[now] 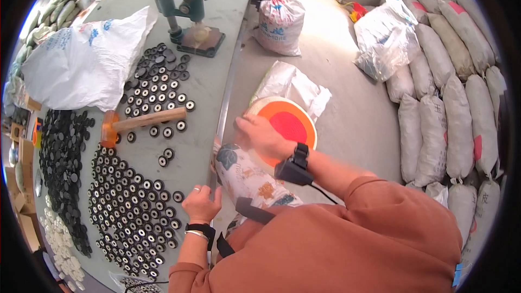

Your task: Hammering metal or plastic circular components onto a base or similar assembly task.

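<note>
My left hand [201,204] rests at the table's near edge, palm down, a ring on one finger. Its thumb stands apart from the fingers and nothing shows between them. Beside it lie many small black round pieces with pale ringed centres [133,201], spread in rows. My right hand [264,137] is blurred, held over the lap side of a round orange and red top with a cream rim [287,125]; its finger pose is smeared. A mallet with an orange head [110,129] and wooden handle [154,119] lies across the table among the pieces.
A green hand press [187,8] stands at the table's far end. A white sack [87,59], a heap of black discs [59,168] and white pieces [62,244] lie along the left. Stacked full sacks [458,125] line the right; another sack [280,27] stands on the floor.
</note>
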Tool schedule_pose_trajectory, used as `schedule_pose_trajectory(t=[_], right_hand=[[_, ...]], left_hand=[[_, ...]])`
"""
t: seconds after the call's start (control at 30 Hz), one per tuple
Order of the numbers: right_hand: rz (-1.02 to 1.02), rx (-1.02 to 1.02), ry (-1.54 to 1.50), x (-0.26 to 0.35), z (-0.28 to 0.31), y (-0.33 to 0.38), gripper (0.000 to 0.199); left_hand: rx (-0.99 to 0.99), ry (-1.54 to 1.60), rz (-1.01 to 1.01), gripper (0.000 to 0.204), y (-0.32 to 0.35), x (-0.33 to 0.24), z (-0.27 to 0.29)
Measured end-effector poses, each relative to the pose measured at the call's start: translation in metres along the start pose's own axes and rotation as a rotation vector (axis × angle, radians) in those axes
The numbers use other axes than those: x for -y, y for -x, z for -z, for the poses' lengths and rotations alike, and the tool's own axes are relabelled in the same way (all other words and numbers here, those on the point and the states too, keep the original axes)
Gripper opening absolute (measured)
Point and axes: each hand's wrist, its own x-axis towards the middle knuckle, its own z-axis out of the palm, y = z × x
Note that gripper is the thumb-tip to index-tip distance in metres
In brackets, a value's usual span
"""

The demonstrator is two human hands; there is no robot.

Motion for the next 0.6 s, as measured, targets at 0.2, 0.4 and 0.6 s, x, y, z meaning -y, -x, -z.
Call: schedule_pose_trajectory(t=[0.2, 0.4, 0.6], right_hand=[[0.116, -0.118, 0.147, -0.011, 0.022, -0.002, 0.031], [0.076, -0.207, 0.091, 0.006, 0.014, -0.066, 0.042], [0.195, -0.462, -0.168, 0.043, 0.038, -0.185, 0.035]], left_hand=[[-0.009, 0.067, 0.025, 0.029, -0.002, -0.013, -0.005], [0.042, 0.105, 0.010, 0.028, -0.004, -0.004, 0.003], [0.031, 0.191, 0.015, 0.022, -0.002, 0.005, 0.003]])
